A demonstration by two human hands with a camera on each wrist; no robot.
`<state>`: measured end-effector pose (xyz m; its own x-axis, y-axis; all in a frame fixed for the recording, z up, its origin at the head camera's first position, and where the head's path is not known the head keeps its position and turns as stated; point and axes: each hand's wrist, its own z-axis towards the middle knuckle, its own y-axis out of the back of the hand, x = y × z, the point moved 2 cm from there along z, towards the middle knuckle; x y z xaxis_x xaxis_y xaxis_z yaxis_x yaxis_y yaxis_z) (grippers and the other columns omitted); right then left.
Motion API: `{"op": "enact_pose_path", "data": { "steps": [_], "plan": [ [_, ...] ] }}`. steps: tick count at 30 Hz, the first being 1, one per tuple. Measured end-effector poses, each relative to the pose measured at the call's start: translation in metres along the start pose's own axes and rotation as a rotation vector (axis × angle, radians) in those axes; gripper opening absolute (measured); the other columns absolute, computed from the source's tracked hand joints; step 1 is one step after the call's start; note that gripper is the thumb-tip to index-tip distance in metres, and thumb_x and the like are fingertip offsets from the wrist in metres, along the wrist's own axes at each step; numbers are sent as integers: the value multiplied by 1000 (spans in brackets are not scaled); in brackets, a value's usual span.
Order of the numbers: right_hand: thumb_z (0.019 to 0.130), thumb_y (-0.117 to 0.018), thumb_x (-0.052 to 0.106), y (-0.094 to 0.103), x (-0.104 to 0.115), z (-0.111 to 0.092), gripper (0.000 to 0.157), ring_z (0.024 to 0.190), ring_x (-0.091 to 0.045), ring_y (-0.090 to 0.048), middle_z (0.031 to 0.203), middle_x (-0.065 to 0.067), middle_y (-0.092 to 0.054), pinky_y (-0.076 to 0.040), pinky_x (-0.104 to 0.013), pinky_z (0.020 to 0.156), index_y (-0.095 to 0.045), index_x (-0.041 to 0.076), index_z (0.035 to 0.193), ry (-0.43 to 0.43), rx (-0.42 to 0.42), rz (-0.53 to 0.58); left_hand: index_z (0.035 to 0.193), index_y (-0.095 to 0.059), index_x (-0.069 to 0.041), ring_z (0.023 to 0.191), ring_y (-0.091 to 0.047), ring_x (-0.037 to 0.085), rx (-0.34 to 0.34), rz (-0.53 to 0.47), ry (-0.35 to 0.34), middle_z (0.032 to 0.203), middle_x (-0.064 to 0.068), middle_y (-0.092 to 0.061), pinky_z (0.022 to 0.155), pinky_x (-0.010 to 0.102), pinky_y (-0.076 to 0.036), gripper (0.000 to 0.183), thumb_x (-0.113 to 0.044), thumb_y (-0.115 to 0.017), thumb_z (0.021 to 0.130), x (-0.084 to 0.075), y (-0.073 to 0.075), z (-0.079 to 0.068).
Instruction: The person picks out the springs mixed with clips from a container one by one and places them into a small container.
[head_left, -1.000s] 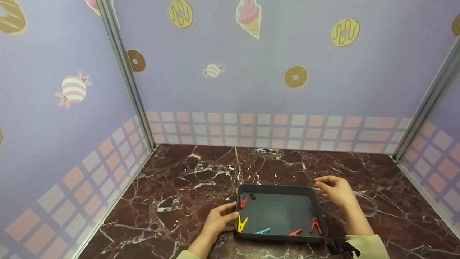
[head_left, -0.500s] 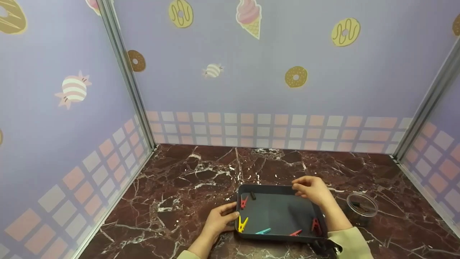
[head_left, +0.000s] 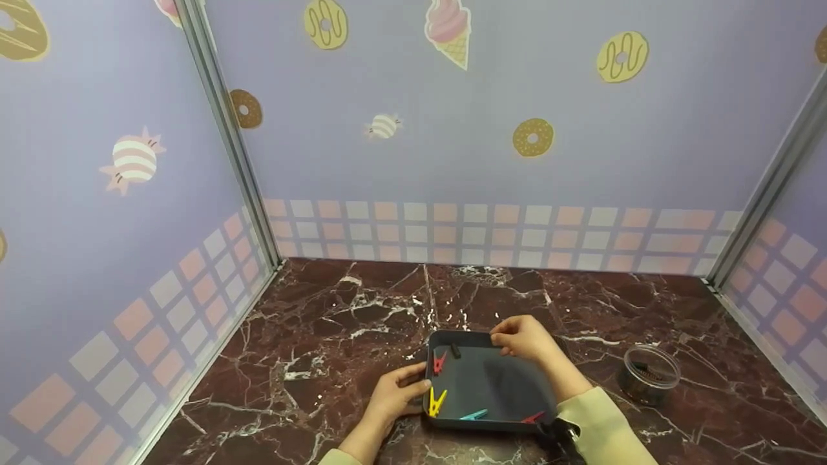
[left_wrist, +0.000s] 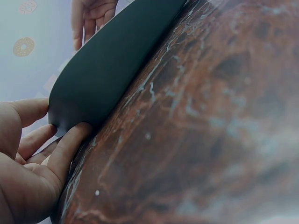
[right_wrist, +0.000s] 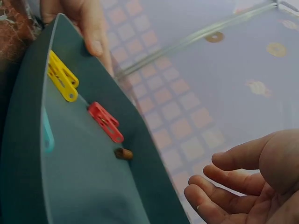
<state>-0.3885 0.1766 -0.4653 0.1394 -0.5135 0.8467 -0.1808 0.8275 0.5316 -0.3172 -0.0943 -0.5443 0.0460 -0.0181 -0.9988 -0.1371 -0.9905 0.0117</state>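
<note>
A dark grey rectangular tray [head_left: 468,384] lies on the marbled table. My left hand [head_left: 391,395] grips its left wall, thumb at the rim and fingers against the outside. My right hand [head_left: 526,338] hovers over the tray's far wall; in the right wrist view its fingers are loosely bent, with nothing between them and the thumb. Inside the tray, a small brown cylinder [right_wrist: 124,153] lies near the far left corner. A red clothespin [head_left: 439,363] and a yellow clothespin [head_left: 437,402] lie along the left side, and a blue clothespin [head_left: 474,414] and another red clothespin [head_left: 533,418] along the near wall.
To the right of the tray stands a clear round tub [head_left: 649,376] with dark brown contents. A purple back wall [head_left: 452,168] with sweets printed on it and side panels enclose the table [head_left: 336,310]. My right forearm covers the tray's right end.
My right hand has moved left from beyond the tray's far right corner to the middle of its far wall, uncovering the tub and hiding the rightmost red clothespin. My left hand stays put.
</note>
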Motion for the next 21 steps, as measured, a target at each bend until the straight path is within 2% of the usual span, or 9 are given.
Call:
{"op": "enact_pose_path", "data": {
  "steps": [6, 9, 14, 17, 21],
  "plan": [
    [94, -69, 4, -20, 6, 9, 12, 56, -7, -60, 81, -10, -74, -56, -23, 57, -76, -5, 96, -40, 14, -51, 140, -58, 8, 113, -69, 27, -13, 20, -6, 140, 34, -59, 81, 40, -65, 51, -10, -72, 94, 0, 0, 0],
    [93, -69, 4, -29, 9, 13, 10, 54, -6, -58, 77, -10, -74, -53, -21, 56, -77, -3, 92, -44, 17, -85, 139, -59, 8, 115, -68, 27, -24, 44, -25, 136, 33, -62, 85, 39, -64, 50, -10, -73, 94, 0, 0, 1],
    [91, -72, 7, -43, 15, 21, 11, 51, -5, -56, 67, -5, -71, -51, -20, 54, -78, 1, 84, -55, 11, -192, 137, -60, 10, 114, -68, 26, -32, 55, -43, 132, 32, -65, 88, 38, -63, 48, -8, -72, 93, 0, 0, 2],
    [89, -75, 10, -50, 18, 25, 12, 51, -7, -58, 65, -1, -69, -51, -22, 55, -77, 5, 78, -72, -1, -255, 138, -59, 10, 112, -68, 26, -24, 37, -32, 133, 32, -64, 86, 40, -64, 49, -7, -71, 94, 1, 0, 1],
    [84, -79, 11, -59, 23, 31, 13, 53, -11, -60, 60, -2, -69, -50, -25, 55, -77, 6, 71, -71, -22, -339, 138, -58, 10, 115, -68, 28, -20, 37, -31, 133, 32, -64, 86, 41, -64, 49, -7, -71, 94, 1, 0, 2]
  ]
}}
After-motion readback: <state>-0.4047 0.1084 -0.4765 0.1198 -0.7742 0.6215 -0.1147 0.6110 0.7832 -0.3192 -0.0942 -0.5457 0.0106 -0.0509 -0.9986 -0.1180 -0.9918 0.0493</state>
